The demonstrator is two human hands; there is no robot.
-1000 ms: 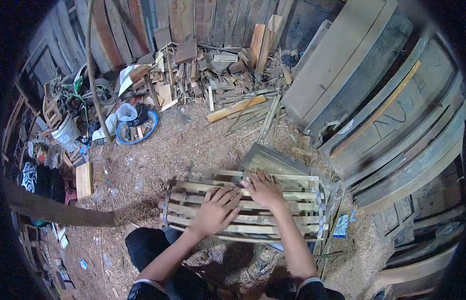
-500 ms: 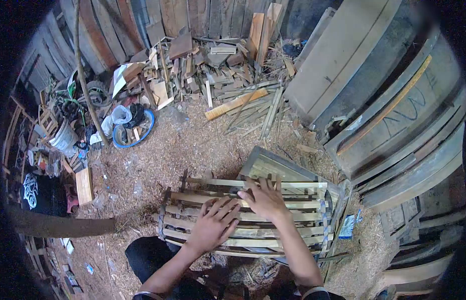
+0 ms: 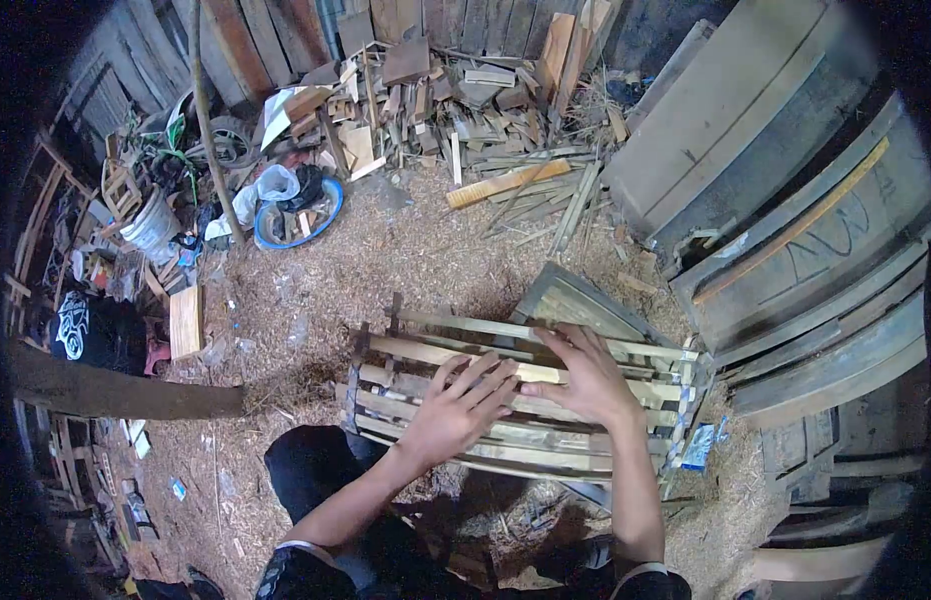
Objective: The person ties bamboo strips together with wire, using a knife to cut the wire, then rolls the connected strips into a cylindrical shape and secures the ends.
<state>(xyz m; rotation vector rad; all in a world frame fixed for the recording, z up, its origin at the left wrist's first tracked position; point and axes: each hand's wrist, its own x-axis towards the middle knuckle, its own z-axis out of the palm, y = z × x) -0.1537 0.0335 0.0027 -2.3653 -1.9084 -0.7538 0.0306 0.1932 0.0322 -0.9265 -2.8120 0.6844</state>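
Note:
A curved rack of pale wooden slats (image 3: 565, 441), set side by side with strapping at both ends, lies before my knees. My left hand (image 3: 457, 415) rests on the middle slats, palm down and fingers spread. On the far slats to its right lies my right hand (image 3: 588, 385), open, its thumb pointing toward the left fingertips. Neither hand is wrapped round a slat. Beneath the rack's far right side is a flat panel with a grey border (image 3: 555, 280), partly hidden by the slats.
Wood shavings (image 3: 385, 255) cover the ground. A blue basin (image 3: 330, 215) with bags and scraps sits far left, near an offcut pile (image 3: 495, 115). Large boards (image 3: 725, 110) lean at right. A dark beam (image 3: 125, 390) juts in from the left.
The camera view has shifted, so the surroundings and rack appear farther right, with the rack higher. My right hand has slid slightly over the slats, its thumb now lower. My left hand stays flat.

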